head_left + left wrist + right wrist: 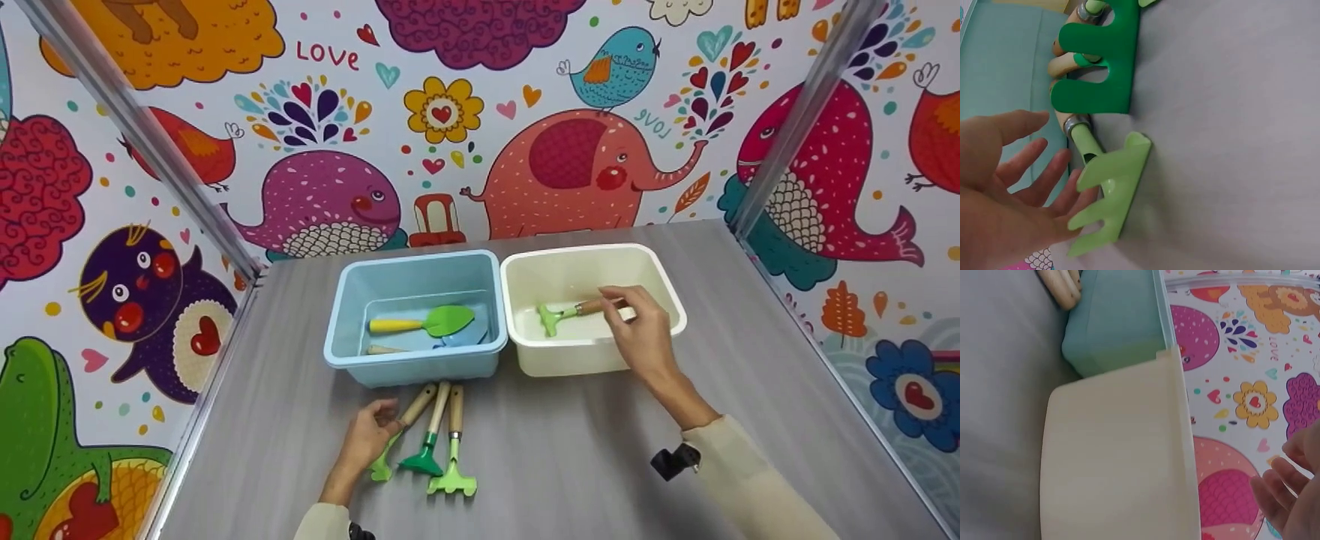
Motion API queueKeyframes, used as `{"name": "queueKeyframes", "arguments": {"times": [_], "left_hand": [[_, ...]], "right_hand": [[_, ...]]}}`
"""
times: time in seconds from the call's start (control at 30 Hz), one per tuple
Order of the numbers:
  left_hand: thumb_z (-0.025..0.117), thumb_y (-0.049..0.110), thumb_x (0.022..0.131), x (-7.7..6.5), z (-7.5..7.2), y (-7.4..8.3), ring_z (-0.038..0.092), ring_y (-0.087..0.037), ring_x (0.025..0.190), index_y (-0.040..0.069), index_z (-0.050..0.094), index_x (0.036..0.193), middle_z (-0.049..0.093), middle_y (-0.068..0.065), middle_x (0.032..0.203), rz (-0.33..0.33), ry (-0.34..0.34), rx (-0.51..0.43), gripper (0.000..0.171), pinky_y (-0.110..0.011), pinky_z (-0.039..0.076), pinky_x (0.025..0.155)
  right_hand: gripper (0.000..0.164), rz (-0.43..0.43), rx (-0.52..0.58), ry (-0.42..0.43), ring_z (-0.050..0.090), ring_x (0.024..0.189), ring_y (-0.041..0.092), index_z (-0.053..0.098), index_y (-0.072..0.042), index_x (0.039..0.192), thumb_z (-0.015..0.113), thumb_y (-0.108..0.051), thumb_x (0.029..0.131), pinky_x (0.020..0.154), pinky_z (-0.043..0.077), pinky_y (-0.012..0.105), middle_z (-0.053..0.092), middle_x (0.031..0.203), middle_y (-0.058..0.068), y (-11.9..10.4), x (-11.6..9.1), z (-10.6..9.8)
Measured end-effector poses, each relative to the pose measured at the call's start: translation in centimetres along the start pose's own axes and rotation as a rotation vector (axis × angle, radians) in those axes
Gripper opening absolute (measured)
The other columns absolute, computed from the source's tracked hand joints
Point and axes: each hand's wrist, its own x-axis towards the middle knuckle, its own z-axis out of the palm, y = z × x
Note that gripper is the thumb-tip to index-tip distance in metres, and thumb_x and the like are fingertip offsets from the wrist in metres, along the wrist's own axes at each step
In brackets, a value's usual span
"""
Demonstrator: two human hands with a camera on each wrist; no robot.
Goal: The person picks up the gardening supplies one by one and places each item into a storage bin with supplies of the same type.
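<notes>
My left hand (367, 433) is beside the leftmost of three small garden rakes in front of the blue bin. In the left wrist view, its relaxed fingers lie close against this light green rake (1114, 188); whether they touch it I cannot tell. Next to it lie a dark green rake (422, 459) and another light green rake (453, 478), all with wooden handles. Above the cream bin (574, 360), my right hand (643, 334) has loosely bent fingers and holds nothing. Inside that bin lies a light green rake (550, 318), its handle end partly behind the fingers.
The blue bin (420, 369) stands left against the cream one. In it lie a green trowel (450, 320) with a yellow handle, a blue tool (471, 334) and a partly hidden wooden handle (384, 349). A patterned wall (450, 172) rises behind the grey table (570, 465).
</notes>
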Motion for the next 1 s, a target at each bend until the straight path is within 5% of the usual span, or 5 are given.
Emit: {"name": "queueKeyframes", "arguments": {"times": [0.4,0.7,1.0], "left_hand": [[0.07,0.003,0.089,0.3,0.7,0.3,0.065,-0.035,0.106,-0.011,0.061,0.125,0.068,-0.026,0.116,-0.008,-0.072,0.073,0.039,-0.047,0.054,0.089],[0.073,0.0,0.084,0.8,1.3,0.3,0.067,-0.028,0.095,-0.009,0.064,0.119,0.071,-0.021,0.108,-0.05,-0.035,0.115,0.038,-0.044,0.055,0.082],[0.075,0.001,0.082,1.4,1.8,0.6,0.069,-0.028,0.091,-0.006,0.068,0.116,0.074,-0.018,0.102,-0.083,0.015,0.175,0.036,-0.044,0.055,0.079]], "right_hand": [[0.019,0.18,-0.165,0.002,0.069,0.094,0.036,0.073,-0.002,0.111,0.067,-0.006,0.093,0.068,0.04,0.009,0.069,0.107,0.019,3.8,0.3,-4.1],[0.025,0.27,-0.263,-0.006,0.058,0.108,0.042,0.07,0.001,0.117,0.064,-0.009,0.095,0.086,0.046,0.056,0.059,0.12,0.025,5.8,0.3,-5.2],[0.036,0.386,-0.284,-0.106,0.055,0.111,0.045,0.06,0.002,0.132,0.056,-0.013,0.1,0.092,0.047,0.059,0.05,0.13,0.03,7.2,0.6,-5.9]]}}
